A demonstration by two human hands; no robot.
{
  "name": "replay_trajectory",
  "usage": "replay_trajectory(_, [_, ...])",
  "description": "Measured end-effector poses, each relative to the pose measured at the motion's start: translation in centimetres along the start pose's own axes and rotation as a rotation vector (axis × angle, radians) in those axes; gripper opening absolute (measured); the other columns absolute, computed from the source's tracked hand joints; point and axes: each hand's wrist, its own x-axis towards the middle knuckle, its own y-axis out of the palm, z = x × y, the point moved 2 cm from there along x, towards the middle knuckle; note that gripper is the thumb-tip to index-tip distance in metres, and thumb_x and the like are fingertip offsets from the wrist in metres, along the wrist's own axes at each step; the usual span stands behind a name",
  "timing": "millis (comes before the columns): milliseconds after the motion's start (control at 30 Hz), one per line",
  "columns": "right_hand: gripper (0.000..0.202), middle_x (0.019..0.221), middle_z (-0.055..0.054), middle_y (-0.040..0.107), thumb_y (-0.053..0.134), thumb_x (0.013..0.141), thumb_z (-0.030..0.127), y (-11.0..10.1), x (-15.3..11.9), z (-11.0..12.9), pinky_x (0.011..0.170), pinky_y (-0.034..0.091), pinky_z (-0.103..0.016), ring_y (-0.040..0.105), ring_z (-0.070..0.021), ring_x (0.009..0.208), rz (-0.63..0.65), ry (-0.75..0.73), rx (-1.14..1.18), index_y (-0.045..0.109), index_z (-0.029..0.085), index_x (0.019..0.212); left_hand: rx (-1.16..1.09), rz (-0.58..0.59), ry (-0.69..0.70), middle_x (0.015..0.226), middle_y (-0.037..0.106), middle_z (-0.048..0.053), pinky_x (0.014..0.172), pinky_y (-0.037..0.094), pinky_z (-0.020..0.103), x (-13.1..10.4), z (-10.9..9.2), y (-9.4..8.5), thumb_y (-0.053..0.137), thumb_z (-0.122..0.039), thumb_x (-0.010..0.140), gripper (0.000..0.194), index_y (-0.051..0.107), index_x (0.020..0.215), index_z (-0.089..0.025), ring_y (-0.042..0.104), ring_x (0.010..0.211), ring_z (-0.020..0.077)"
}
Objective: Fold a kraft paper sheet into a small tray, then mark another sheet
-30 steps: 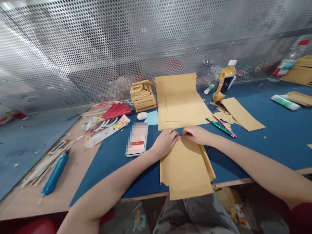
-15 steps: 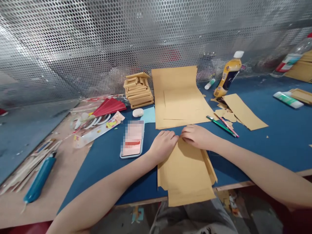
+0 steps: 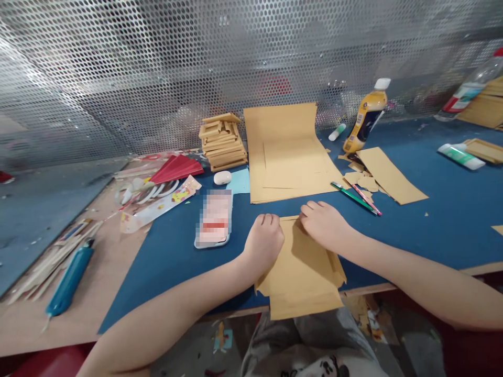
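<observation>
A folded tan paper piece (image 3: 301, 267) lies at the front edge of the blue table, its lower flap hanging past the edge. My left hand (image 3: 265, 241) is curled over its upper left side, fingers bent around the paper's edge. My right hand (image 3: 324, 225) rests at the upper right corner, fingertips pressed together on the paper's top edge. A narrow folded strip shows along the top between the hands. Both thumbs are mostly hidden. Beyond the hands lie large tan sheets (image 3: 291, 162), their back end bent up against the perforated metal panel.
Left of the paper are a phone (image 3: 215, 217), a white case (image 3: 222, 178) and a stack of folded tan pieces (image 3: 223, 144). To the right lie pens (image 3: 353, 198), paper scraps and a yellow bottle (image 3: 365, 118). A blue tool (image 3: 70, 277) lies far left.
My hands have moved apart, from the middle of the paper's top edge towards its two corners. The folded strip between them now shows. The view has shifted slightly.
</observation>
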Motion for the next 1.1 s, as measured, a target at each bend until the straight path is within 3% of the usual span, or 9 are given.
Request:
replay_trajectory(200, [0.021,0.08,-0.018,0.062,0.052,0.076,0.0,-0.6,-0.5,0.3,0.063,0.034,-0.035,0.054,-0.0283,0.082,0.081,0.154,-0.036,0.07,0.01,0.074,0.042,0.037,-0.126,0.1,0.061,0.023,0.078,0.039,0.041,-0.4,-0.4,-0.2,0.043,-0.001,0.081,0.028,0.067,0.094,-0.001,0.055,0.092,0.031])
replay_trajectory(300, [0.019,0.081,-0.017,0.062,0.052,0.078,0.003,0.0,-0.5,0.2,0.064,0.033,-0.035,0.055,-0.0283,0.082,0.018,0.175,-0.026,0.069,0.01,0.076,0.058,0.045,-0.194,0.096,0.062,0.024,0.076,0.039,0.042,-0.5,-0.2,-0.1,0.045,-0.004,0.08,0.027,0.068,0.094,0.001,0.055,0.09,0.0316])
replay_trajectory(433, [0.019,0.087,-0.012,0.063,0.047,0.088,0.015,1.0,0.0,-0.1,0.068,0.032,-0.035,0.054,-0.0247,0.082,-0.135,0.095,0.035,0.066,0.013,0.087,0.066,0.03,-0.268,0.095,0.062,0.025,0.075,0.04,0.044,-0.6,0.1,0.1,0.046,-0.015,0.083,0.028,0.068,0.092,0.001,0.056,0.088,0.0327])
replay_trajectory(567, [0.019,0.086,-0.009,0.064,0.046,0.091,0.016,1.6,0.5,-0.5,0.069,0.032,-0.033,0.055,-0.0217,0.082,-0.153,0.031,0.076,0.064,0.015,0.083,0.061,-0.008,-0.322,0.109,0.06,0.027,0.076,0.042,0.044,-0.8,0.4,0.5,0.042,-0.022,0.086,0.038,0.063,0.106,0.003,0.056,0.095,0.0342])
replay_trajectory(733, [0.022,0.085,-0.008,0.064,0.042,0.093,0.018,1.2,0.6,-0.9,0.071,0.034,-0.031,0.057,-0.021,0.081,-0.174,0.073,0.165,0.063,0.015,0.086,-0.037,-0.161,-0.271,0.125,0.054,0.025,0.087,0.041,0.043,-0.5,0.9,0.6,0.038,-0.023,0.092,0.043,0.05,0.126,0.0,0.053,0.11,0.0334])
replay_trajectory(900, [0.021,0.079,-0.008,0.064,0.041,0.094,0.018,1.1,0.6,-1.0,0.07,0.036,-0.031,0.057,-0.0202,0.075,-0.212,0.115,0.263,0.062,0.013,0.093,-0.159,-0.178,-0.119,0.119,0.06,0.014,0.092,0.04,0.037,0.3,1.5,1.4,0.037,-0.021,0.097,0.026,0.058,0.109,-0.012,0.055,0.111,0.0251])
replay_trajectory(1100, [0.02,0.089,-0.008,0.065,0.045,0.094,0.022,1.7,0.9,-1.2,0.077,0.037,-0.03,0.056,-0.02,0.086,-0.211,0.008,0.365,0.063,0.015,0.099,-0.179,-0.15,-0.082,0.112,0.059,0.011,0.088,0.042,0.034,0.8,1.9,2.2,0.04,-0.019,0.097,0.017,0.054,0.102,-0.012,0.056,0.103,0.0229])
